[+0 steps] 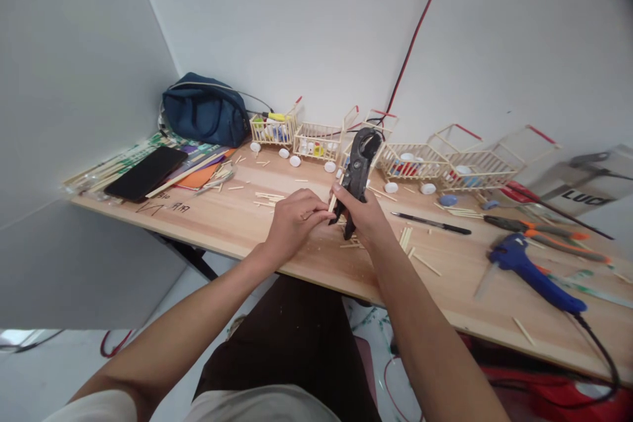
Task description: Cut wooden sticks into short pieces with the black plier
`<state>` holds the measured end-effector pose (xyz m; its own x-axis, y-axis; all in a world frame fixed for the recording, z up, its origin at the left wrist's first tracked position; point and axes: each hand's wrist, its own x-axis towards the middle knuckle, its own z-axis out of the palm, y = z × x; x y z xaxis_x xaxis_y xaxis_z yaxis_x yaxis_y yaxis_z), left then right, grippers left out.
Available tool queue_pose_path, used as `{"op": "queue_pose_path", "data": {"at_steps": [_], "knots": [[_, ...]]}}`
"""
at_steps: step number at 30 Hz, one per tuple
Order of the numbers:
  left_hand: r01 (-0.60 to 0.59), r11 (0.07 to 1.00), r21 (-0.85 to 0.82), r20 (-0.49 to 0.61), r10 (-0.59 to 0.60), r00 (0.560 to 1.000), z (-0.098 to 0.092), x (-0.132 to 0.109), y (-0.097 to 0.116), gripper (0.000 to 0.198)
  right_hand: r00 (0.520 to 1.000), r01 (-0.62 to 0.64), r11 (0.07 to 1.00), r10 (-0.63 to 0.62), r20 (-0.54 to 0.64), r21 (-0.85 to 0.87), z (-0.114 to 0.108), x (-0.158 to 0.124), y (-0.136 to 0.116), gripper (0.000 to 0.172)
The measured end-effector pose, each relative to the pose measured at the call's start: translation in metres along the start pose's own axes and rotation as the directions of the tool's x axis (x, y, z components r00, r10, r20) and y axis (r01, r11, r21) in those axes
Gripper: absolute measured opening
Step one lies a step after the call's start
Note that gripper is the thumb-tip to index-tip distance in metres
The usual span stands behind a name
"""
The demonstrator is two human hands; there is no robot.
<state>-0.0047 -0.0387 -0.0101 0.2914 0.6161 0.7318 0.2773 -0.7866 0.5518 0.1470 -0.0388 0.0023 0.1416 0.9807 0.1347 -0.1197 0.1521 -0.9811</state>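
My right hand (364,212) is wrapped round a black plier-like hand tool (357,175), held upright over the table with its rounded head at the top. Between the fingertips of my left hand (298,214) is a thin wooden stick (333,201). The stick stands tilted beside the tool, close to my right thumb. Whether it touches the tool's jaws I cannot tell. Short cut sticks (405,239) lie on the tabletop near my right wrist, and more short pieces (270,197) lie just beyond my left hand.
Several small stick-built carts (316,138) with white wheels line the wall. A blue bag (205,109), a phone (147,173) and orange paper (194,176) are at the left. At the right lie a pen (431,223), pliers (519,227) and a blue glue gun (537,273) with a cord.
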Motion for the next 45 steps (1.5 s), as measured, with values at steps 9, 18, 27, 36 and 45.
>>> {"op": "queue_pose_path", "data": {"at_steps": [9,18,27,36,45], "knots": [[-0.184,0.978,0.103,-0.042,0.189,0.981,0.001,-0.001,-0.001,0.017,0.998,0.053,0.991,-0.049,0.039,-0.123,-0.003,-0.001,-0.001,0.038],[-0.217,0.974,0.063,0.035,0.215,0.976,-0.003,-0.001,-0.001,0.018,0.995,0.068,0.982,-0.053,0.09,-0.176,-0.003,-0.005,-0.006,0.038],[-0.045,0.995,-0.095,0.07,0.052,0.996,-0.006,-0.002,0.001,0.018,0.991,0.104,0.96,-0.077,0.11,-0.262,-0.004,-0.007,-0.01,0.037],[0.243,0.916,-0.32,0.202,-0.185,0.962,-0.006,0.0,-0.003,0.017,0.99,0.11,0.96,-0.084,0.111,-0.256,-0.006,-0.006,-0.009,0.033],[0.179,0.928,-0.327,0.192,-0.12,0.974,-0.007,0.0,0.0,0.015,0.988,0.088,0.963,-0.051,0.149,-0.256,-0.006,-0.008,-0.012,0.041]]}}
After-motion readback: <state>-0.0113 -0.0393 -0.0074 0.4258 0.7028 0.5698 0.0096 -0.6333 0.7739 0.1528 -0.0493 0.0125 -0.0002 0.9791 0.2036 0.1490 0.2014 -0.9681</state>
